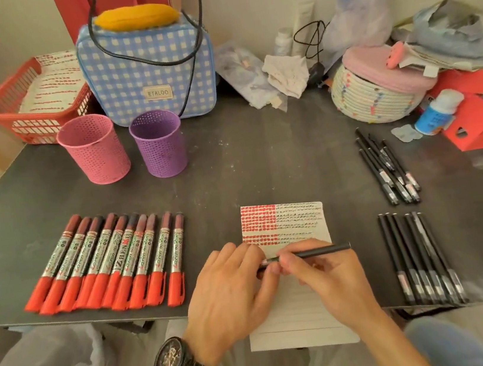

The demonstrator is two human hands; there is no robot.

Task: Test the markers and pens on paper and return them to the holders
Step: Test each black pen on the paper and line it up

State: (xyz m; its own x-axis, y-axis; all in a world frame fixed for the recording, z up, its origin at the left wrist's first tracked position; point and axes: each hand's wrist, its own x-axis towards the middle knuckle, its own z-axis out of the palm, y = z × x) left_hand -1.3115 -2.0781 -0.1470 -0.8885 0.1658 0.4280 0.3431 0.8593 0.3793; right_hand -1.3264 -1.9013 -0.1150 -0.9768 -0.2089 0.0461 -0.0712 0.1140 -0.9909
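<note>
A white paper sheet (pixel 299 230) lies at the table's front edge, marked with red blocks and black scribbles. Above it, my right hand (pixel 328 279) grips a black pen (pixel 318 252) held level, while my left hand (pixel 233 289) pinches the pen's left end, which its fingers hide. Several red-capped markers (pixel 105 264) lie in a row at the left. One group of black pens (pixel 390 168) lies at the right, another (pixel 421 260) nearer the front edge. A pink holder (pixel 94 149) and a purple holder (pixel 160 143) stand upright behind the markers.
A blue checked bag (pixel 146 69) and a red basket (pixel 27 104) with marked sheets stand at the back left. A woven basket with a pink lid (pixel 376 92), a glue bottle (pixel 438 111), red boxes (pixel 479 118) and clutter crowd the back right.
</note>
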